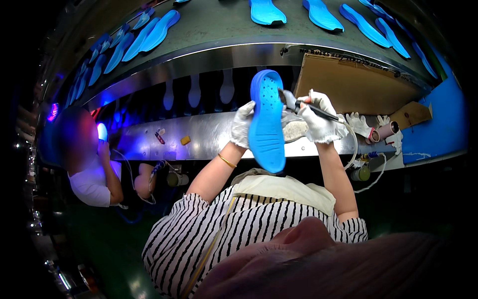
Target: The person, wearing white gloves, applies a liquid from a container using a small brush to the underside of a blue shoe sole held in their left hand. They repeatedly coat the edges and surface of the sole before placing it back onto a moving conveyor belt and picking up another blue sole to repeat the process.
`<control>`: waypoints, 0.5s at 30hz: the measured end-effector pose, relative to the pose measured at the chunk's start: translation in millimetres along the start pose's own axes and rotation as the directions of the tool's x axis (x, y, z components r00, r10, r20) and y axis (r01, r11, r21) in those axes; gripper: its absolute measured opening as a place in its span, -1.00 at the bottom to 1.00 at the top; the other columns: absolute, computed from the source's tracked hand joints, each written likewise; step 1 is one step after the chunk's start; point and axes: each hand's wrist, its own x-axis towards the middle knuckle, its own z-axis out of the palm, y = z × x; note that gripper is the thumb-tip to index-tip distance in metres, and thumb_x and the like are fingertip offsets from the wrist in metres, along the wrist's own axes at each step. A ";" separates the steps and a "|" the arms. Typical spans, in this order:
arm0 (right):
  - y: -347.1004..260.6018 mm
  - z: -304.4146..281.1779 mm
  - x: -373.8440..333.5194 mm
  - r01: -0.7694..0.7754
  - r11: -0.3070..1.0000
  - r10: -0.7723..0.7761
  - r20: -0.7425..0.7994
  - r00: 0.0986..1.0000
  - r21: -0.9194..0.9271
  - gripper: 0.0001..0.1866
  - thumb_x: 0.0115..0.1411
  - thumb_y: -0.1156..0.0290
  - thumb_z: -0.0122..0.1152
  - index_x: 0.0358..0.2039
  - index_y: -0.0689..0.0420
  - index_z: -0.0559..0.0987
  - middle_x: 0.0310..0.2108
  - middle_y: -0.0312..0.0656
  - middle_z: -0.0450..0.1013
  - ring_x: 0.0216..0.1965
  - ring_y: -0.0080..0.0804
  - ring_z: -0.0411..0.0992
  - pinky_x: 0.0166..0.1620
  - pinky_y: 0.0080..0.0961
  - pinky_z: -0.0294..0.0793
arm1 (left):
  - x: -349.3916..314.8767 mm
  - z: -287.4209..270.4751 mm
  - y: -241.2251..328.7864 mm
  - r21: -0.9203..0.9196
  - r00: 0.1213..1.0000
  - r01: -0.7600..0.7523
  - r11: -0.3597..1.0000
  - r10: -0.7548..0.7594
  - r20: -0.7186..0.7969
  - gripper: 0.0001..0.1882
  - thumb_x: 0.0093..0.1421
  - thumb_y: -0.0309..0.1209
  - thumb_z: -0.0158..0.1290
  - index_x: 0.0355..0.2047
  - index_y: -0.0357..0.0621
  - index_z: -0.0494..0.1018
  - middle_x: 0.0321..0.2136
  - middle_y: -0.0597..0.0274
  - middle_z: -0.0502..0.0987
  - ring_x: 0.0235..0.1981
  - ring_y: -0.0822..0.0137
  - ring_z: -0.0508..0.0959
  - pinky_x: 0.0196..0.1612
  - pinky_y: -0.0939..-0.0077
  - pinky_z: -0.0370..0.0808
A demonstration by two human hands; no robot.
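A blue shoe sole [266, 130] stands nearly upright in front of me, its dotted end at the top. My left hand [242, 125], in a white glove, is closed round its left edge, with some fingers hidden behind it. In my gloved right hand [321, 120] is a brush with a black handle [324, 113]; a pale hose runs down from it. The brush head [288, 98] is at the sole's upper right edge; I cannot tell whether it touches. Behind the sole, partly covered, a pale oval piece [295, 130] lies on the metal ledge.
Beyond the ledge [209, 132], a dark belt [219, 37] carries several blue soles. A cardboard box [343, 82] stands at the right, near loose white gloves [357, 122] and a pinkish roll [387, 130]. A yellow block [185, 140] lies leftward. Another person [92, 182] holds a sole at far left.
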 end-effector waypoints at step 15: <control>-33.3 28.6 -25.6 0.379 0.860 -0.249 0.367 0.896 -0.341 -0.77 -0.05 0.69 0.22 -0.32 0.24 0.50 -0.34 -0.22 0.44 -0.33 -0.54 0.43 -0.21 -0.58 0.45 | 23.8 -8.7 -11.5 0.273 0.971 -0.139 0.952 0.185 -0.150 -0.02 0.13 0.42 -0.32 0.24 -0.18 0.12 0.09 -0.11 0.35 0.05 0.02 0.44 0.14 0.07 0.39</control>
